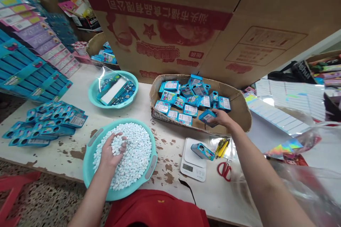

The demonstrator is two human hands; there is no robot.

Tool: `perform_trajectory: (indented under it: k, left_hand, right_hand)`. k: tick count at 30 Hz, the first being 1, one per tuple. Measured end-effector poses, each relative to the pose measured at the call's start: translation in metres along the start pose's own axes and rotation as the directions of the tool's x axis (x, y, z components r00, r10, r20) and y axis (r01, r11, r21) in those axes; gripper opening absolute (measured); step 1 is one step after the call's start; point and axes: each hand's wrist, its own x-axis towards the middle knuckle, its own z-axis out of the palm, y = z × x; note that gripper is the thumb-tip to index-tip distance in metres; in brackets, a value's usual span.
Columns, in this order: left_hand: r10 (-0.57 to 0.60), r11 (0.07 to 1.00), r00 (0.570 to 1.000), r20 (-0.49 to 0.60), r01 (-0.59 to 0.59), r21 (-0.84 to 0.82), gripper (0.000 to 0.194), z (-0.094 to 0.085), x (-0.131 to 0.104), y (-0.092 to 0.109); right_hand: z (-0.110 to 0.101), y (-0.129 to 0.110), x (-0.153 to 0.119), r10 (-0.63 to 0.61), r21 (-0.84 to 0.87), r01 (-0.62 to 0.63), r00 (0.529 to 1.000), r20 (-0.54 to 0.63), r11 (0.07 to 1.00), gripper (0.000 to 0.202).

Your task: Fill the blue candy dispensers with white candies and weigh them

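Note:
My left hand (114, 149) is in the large turquoise basin (90, 163), its fingers curled up around a palmful of small white candies (135, 149). My right hand (221, 117) reaches into a cut-down cardboard box (239, 113) and grips a small blue candy box (207, 117) near the front wall. Several similar blue boxes lie jumbled in the left part of that carton. Below it, a single blue box (203, 151) rests tilted on a white digital scale (194, 170).
Several blue boxes (50, 122) stand grouped at the left. A smaller turquoise bowl (117, 104) holds wrapped pieces and a carton. Red-handled scissors (224, 170) and yellow markers (222, 148) lie right of the scale. A big carton (165, 25) forms the back; plastic bags crowd the right.

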Motion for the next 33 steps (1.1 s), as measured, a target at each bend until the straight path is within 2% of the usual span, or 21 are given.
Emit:
perform_trajectory:
  k: [2,3,4,5,7,8,10,12,14,17,19,20,22,23,24,25,27,29,33]
  left_hand:
    - [-0.045,0.997,0.999,0.02,0.046,-0.058,0.007,0.001,-0.001,0.0]
    - [-0.051,0.995,0.998,0.025,0.053,-0.084,0.006,0.003,-0.002,-0.001]
    - [-0.054,0.993,0.998,0.02,0.056,-0.103,0.005,0.005,-0.003,-0.001]
    - [-0.061,0.992,0.998,0.006,0.062,-0.112,0.004,0.006,-0.004,-0.001]
    - [-0.087,0.99,0.996,-0.027,0.083,-0.112,0.003,0.01,-0.006,0.0]
    - [-0.099,0.99,0.995,-0.033,0.095,-0.106,0.004,0.011,-0.007,0.0]
    - [-0.107,0.99,0.994,-0.022,0.104,-0.093,0.004,0.01,-0.008,0.0]
    - [-0.094,0.992,0.996,-0.008,0.093,-0.087,0.005,0.007,-0.009,-0.001]
    - [-0.076,0.994,0.997,-0.002,0.076,-0.084,0.007,0.002,-0.009,-0.002]
    - [-0.056,0.995,0.998,0.0,0.056,-0.089,0.011,-0.005,-0.009,-0.005]
    - [-0.047,0.995,0.999,0.0,0.047,-0.087,0.014,-0.008,-0.009,-0.008]
    - [-0.043,0.996,0.999,-0.003,0.042,-0.084,0.017,-0.009,-0.009,-0.01]
    - [-0.032,0.996,0.999,-0.012,0.031,-0.079,0.022,-0.01,-0.009,-0.012]
    - [-0.031,0.996,0.999,-0.014,0.029,-0.078,0.023,-0.011,-0.009,-0.013]
    - [-0.03,0.996,0.999,-0.016,0.029,-0.081,0.023,-0.011,-0.008,-0.014]
    - [-0.034,0.995,0.999,-0.018,0.032,-0.09,0.023,-0.011,-0.008,-0.014]
    - [-0.055,0.992,0.998,-0.025,0.052,-0.112,0.02,-0.011,-0.008,-0.014]
    - [-0.075,0.988,0.997,-0.036,0.069,-0.138,0.016,-0.011,-0.01,-0.012]
    - [-0.073,0.983,0.996,-0.049,0.064,-0.175,0.016,-0.011,-0.013,-0.01]
  right_hand:
    - [-0.006,-0.017,-0.023,-0.072,0.176,0.084,0.995,-0.073,0.981,0.055]
    - [-0.005,-0.028,-0.035,-0.104,0.312,0.134,0.989,-0.11,0.941,0.059]
    - [0.0,-0.041,-0.046,-0.119,0.524,0.178,0.982,-0.145,0.833,0.064]
    - [0.008,-0.055,-0.057,-0.113,0.713,0.19,0.982,-0.154,0.675,0.067]
    - [0.028,-0.083,-0.075,-0.077,0.926,0.073,0.996,-0.048,0.37,0.065]
    - [0.04,-0.096,-0.082,-0.059,0.963,-0.026,0.997,0.043,0.268,0.061]
    - [0.062,-0.117,-0.091,-0.044,0.969,-0.196,0.978,0.205,0.148,0.05]
    - [0.082,-0.132,-0.097,-0.063,0.954,-0.281,0.955,0.289,0.106,0.041]
    - [0.099,-0.139,-0.103,-0.102,0.945,-0.293,0.945,0.31,0.148,0.035]
    - [0.115,-0.139,-0.114,-0.125,0.914,-0.267,0.94,0.316,0.305,0.034]
    - [0.121,-0.133,-0.12,-0.079,0.866,-0.194,0.963,0.258,0.461,0.04]
    - [0.124,-0.13,-0.122,-0.037,0.804,-0.143,0.979,0.201,0.577,0.044]
    - [0.128,-0.125,-0.123,-0.001,0.528,-0.019,0.999,0.036,0.849,0.045]
    - [0.131,-0.124,-0.122,-0.036,0.328,0.044,0.999,-0.031,0.944,0.04]
    - [0.136,-0.124,-0.12,-0.096,0.134,0.102,0.994,-0.054,0.986,0.033]
    - [0.142,-0.126,-0.118,-0.164,-0.025,0.163,0.986,-0.034,0.986,0.027]
    - [0.157,-0.129,-0.115,-0.265,-0.199,0.269,0.963,0.05,0.942,0.021]
    - [0.174,-0.129,-0.115,-0.302,-0.23,0.316,0.949,0.092,0.921,0.028]
    - [0.201,-0.107,-0.123,-0.242,-0.145,0.234,0.969,-0.042,0.961,0.05]
